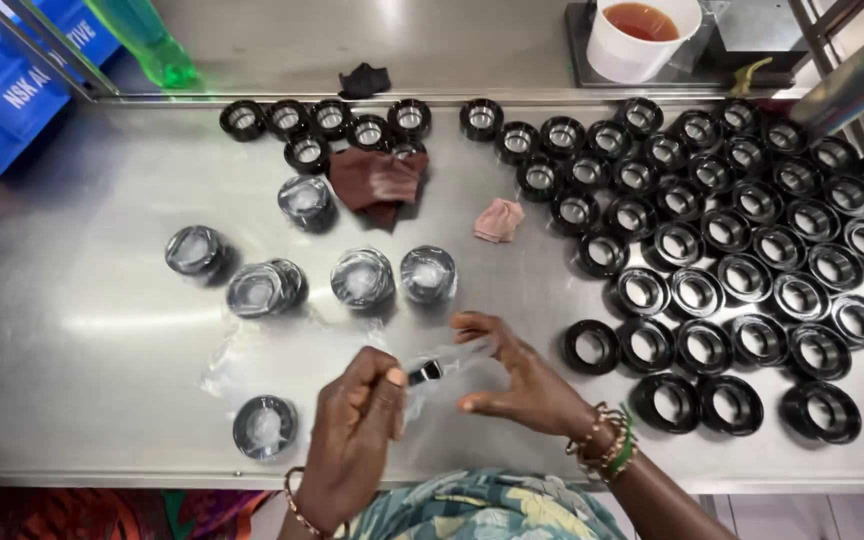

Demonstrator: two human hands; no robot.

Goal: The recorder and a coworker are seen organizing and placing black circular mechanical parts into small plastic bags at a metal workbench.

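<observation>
Hands at the near edge of a steel desk (82, 360), busy with one small part. Left hand (352, 440) with fingers (389, 385) pinched together on a small black ring (424, 372) half inside a clear plastic bag (442, 365). Right hand (517, 380) just beside it, fingers spread apart, thumb and forefinger touching the far end of the same bag; beaded bracelets (607, 445) on that wrist. Ring and bag held just above the desk, between the two hands, near the front edge.

Bagged rings already lying about: one (265, 426) left of the left hand, four more in a loose row (312, 280) farther back, another (305, 200) behind those. Loose sheet of clear plastic (232, 360) flat on the desk near the left hand. To the right, a large crowd of bare black rings (742, 270), packed close, open side up, well apart from the bagged ones. More bare rings in a short line (332, 120) along the back. Brown cloth (377, 182) and small pink cloth (499, 220) between the two groups. White cup of reddish liquid (642, 35) on the back ledge; blue crate (22, 80) at far left; green bottle (147, 40) next to it.
</observation>
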